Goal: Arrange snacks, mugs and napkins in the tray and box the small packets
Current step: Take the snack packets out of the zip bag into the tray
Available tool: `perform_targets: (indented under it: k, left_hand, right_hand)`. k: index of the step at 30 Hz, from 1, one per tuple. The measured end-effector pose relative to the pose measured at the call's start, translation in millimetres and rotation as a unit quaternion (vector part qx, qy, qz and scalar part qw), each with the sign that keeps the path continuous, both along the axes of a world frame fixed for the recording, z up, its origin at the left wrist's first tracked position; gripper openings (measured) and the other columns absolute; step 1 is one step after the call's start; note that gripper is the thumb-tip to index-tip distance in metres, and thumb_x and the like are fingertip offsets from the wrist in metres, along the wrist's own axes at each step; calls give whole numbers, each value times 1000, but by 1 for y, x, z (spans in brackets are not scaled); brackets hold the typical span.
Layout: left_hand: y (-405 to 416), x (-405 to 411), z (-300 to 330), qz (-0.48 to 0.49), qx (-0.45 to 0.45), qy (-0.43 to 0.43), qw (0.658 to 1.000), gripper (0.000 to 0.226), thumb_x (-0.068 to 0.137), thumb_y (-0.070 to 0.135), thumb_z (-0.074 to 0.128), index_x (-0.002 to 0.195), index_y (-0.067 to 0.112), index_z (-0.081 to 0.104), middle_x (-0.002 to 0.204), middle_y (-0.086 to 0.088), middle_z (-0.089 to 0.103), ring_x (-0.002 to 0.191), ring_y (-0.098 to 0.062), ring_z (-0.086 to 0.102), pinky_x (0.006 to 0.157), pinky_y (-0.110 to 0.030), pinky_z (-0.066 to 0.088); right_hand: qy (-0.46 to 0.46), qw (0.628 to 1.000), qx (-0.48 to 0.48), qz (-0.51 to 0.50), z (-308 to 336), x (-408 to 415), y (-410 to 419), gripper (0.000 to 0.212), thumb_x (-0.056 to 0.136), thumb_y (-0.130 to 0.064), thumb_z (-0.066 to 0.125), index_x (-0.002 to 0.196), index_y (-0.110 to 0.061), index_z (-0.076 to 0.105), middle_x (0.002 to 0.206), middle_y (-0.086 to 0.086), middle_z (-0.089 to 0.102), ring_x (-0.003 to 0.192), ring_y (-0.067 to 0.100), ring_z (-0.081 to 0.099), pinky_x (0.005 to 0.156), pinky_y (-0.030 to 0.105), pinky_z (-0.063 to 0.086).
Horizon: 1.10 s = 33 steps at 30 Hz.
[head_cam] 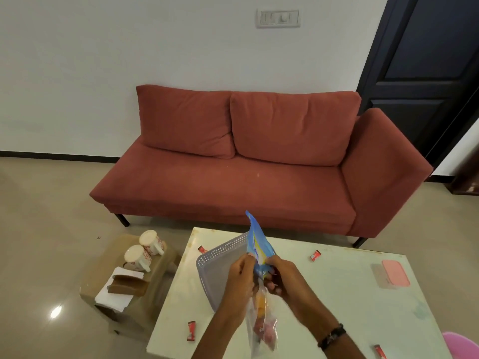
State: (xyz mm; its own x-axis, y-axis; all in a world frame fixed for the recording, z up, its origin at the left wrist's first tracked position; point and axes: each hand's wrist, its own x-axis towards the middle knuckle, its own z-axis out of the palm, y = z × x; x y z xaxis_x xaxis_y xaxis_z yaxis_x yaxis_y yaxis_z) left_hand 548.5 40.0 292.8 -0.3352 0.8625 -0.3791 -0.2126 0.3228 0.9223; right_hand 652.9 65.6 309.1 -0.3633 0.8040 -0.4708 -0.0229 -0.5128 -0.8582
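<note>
Above the white table (337,294), my left hand (239,278) and my right hand (281,274) both grip snack packets held edge-on between them. A blue snack packet (256,242) sticks up from my fingers, and a clear packet with orange and red contents (261,325) hangs below. The grey perforated tray (217,257) lies on the table behind my hands, partly hidden. Several small red packets lie scattered on the table, such as one small red packet (315,255) on the right and another (191,330) near the left edge. A clear box with a pink lid (394,275) sits at the right.
Left of the table, a brown stool (124,288) carries two white floral mugs (143,251) and a wooden holder with white napkins (119,288). A red sofa (246,177) stands beyond the table. A pink object (464,343) shows at the bottom right.
</note>
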Motion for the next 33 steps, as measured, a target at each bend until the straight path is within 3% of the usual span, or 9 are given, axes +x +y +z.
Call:
perform_targets:
  k: [5, 9, 12, 17, 20, 23, 26, 29, 33]
  left_hand:
    - [-1, -20, -6, -147, -12, 156, 977, 29, 96, 21, 42, 68, 16, 50, 67, -7, 48, 65, -18, 46, 61, -29, 41]
    - [2, -37, -9, -261, -82, 407, 871, 20, 91, 36, 49, 86, 17, 53, 79, 0, 59, 66, -11, 57, 62, -23, 46]
    - [14, -30, -5, -220, -68, 504, 832, 26, 92, 33, 48, 109, 13, 54, 102, -6, 65, 92, -18, 64, 81, -29, 53]
    - [26, -25, -5, -162, -52, 516, 840, 27, 96, 29, 41, 103, 10, 59, 100, -9, 68, 90, -21, 65, 80, -28, 50]
    - [20, -27, -8, -129, -45, 495, 858, 26, 96, 28, 43, 104, 10, 60, 101, -10, 69, 93, -20, 65, 85, -27, 51]
    - [14, -22, -1, -141, -45, 424, 893, 28, 96, 24, 44, 105, 3, 59, 104, -17, 66, 97, -26, 63, 90, -33, 51]
    - [11, -19, 5, -183, -48, 478, 857, 28, 97, 26, 39, 106, 6, 56, 108, -16, 65, 100, -29, 61, 87, -36, 48]
    - [13, -23, 10, -196, -88, 507, 834, 35, 96, 31, 39, 121, 8, 48, 124, -9, 58, 114, -22, 56, 100, -29, 41]
    - [24, -21, 17, -208, -69, 565, 795, 36, 95, 36, 43, 121, 12, 47, 119, -3, 60, 110, -22, 59, 97, -31, 44]
  right_hand:
    - [-248, 947, 142, 146, -4, 7, 35, 16, 88, -21, 58, 73, -20, 53, 72, -2, 58, 63, 9, 55, 57, 17, 46]
    - [-341, 873, 279, 211, -8, -1, 38, 12, 84, -17, 58, 82, -5, 55, 81, 12, 62, 64, 13, 49, 59, 23, 40]
    - [-322, 879, 288, 203, -11, -9, 29, 14, 88, -19, 55, 89, -5, 55, 90, 15, 64, 64, 12, 57, 59, 21, 47]
    - [-361, 889, 245, 139, -10, -1, 26, 24, 94, -23, 49, 70, -21, 43, 74, 2, 61, 59, 13, 60, 56, 19, 50]
    - [-491, 826, 243, 136, -12, 14, 24, 22, 93, -30, 43, 72, -23, 40, 73, -4, 54, 68, 15, 59, 52, 18, 39]
    - [-527, 793, 275, 135, -7, 9, 29, 19, 93, -35, 46, 98, -17, 51, 93, 1, 63, 75, 16, 54, 54, 19, 36]
    - [-480, 812, 318, 98, -1, -8, 41, 24, 93, -30, 51, 106, -13, 60, 103, 4, 69, 88, 21, 63, 65, 23, 39]
    - [-454, 818, 332, 118, -3, -16, 41, 22, 94, -28, 51, 100, -12, 64, 101, 7, 71, 87, 21, 66, 66, 20, 43]
    - [-443, 822, 332, 133, -7, -12, 33, 26, 94, -32, 49, 100, -11, 64, 99, 6, 70, 81, 17, 63, 64, 13, 41]
